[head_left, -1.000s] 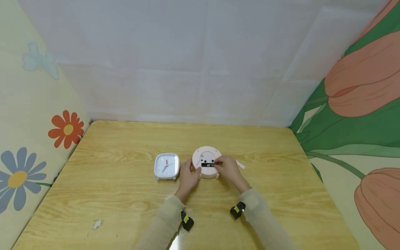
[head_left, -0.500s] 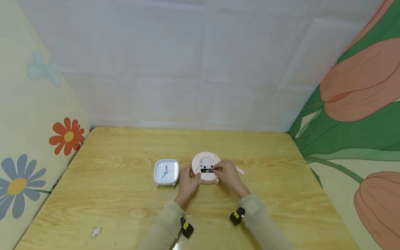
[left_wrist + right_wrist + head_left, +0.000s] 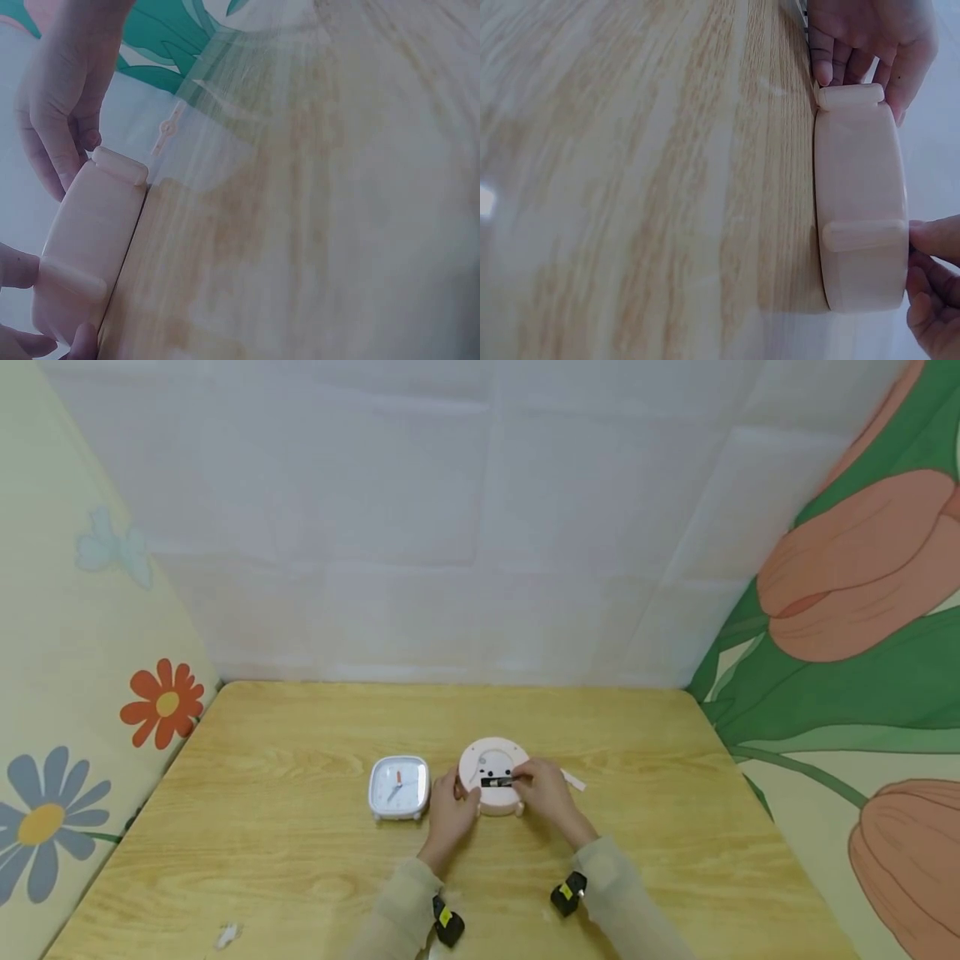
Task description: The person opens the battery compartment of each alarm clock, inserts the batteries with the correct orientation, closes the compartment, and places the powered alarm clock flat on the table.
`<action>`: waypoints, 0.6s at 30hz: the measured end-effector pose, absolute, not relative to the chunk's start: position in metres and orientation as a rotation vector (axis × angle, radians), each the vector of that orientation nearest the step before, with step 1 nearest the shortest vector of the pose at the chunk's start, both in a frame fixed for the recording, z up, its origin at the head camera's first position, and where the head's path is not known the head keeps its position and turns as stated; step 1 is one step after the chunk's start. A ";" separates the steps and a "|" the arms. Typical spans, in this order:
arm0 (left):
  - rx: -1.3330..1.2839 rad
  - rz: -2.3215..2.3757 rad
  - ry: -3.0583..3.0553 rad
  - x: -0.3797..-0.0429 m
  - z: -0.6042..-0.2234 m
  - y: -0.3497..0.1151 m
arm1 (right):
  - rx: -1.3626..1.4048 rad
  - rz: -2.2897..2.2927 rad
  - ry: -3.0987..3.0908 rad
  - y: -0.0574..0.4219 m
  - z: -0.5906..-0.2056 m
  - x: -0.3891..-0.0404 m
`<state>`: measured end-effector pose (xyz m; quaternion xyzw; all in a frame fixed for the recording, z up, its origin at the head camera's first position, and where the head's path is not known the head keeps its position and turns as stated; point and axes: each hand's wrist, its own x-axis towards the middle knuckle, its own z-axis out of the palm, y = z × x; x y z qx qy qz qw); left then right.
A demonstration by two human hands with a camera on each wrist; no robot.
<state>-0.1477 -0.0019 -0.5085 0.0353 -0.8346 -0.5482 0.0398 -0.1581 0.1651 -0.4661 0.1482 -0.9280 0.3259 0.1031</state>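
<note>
A round pale pink alarm clock (image 3: pixel 492 752) lies face down, its back up and a dark battery compartment (image 3: pixel 487 783) uncovered. My left hand (image 3: pixel 452 817) grips the clock's left edge, thumb on the near side and fingers round it. At the compartment's right end my right hand (image 3: pixel 551 795) pinches a small dark battery (image 3: pixel 507 782) with a silvery end, which lies partly in the slot. From the side, both wrist views show the clock's rim (image 3: pixel 859 165) and two stubby feet (image 3: pixel 864 234); the compartment is hidden there.
A white square alarm clock (image 3: pixel 399 787) stands face up left of my left hand. Beyond my right hand lies a pale strip (image 3: pixel 573 779) with a round middle (image 3: pixel 168 127). A small white scrap (image 3: pixel 227 935) lies near the table's front left. A white sheet (image 3: pixel 420 527) rises behind the table.
The head view has tilted up, so everything sits lower in it. Both hands keep their places on the clock, and the battery stays at the slot with little visible shift.
</note>
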 end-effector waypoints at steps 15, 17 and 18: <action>0.092 -1.671 -2.543 -0.148 -0.512 -0.002 | 0.423 0.935 -2.762 0.161 -0.468 -0.160; 0.091 -1.664 -2.538 -0.148 -0.512 -0.002 | 0.435 0.944 -2.755 0.161 -0.469 -0.160; 0.091 -1.661 -2.535 -0.147 -0.512 -0.002 | 0.440 0.945 -2.750 0.161 -0.469 -0.160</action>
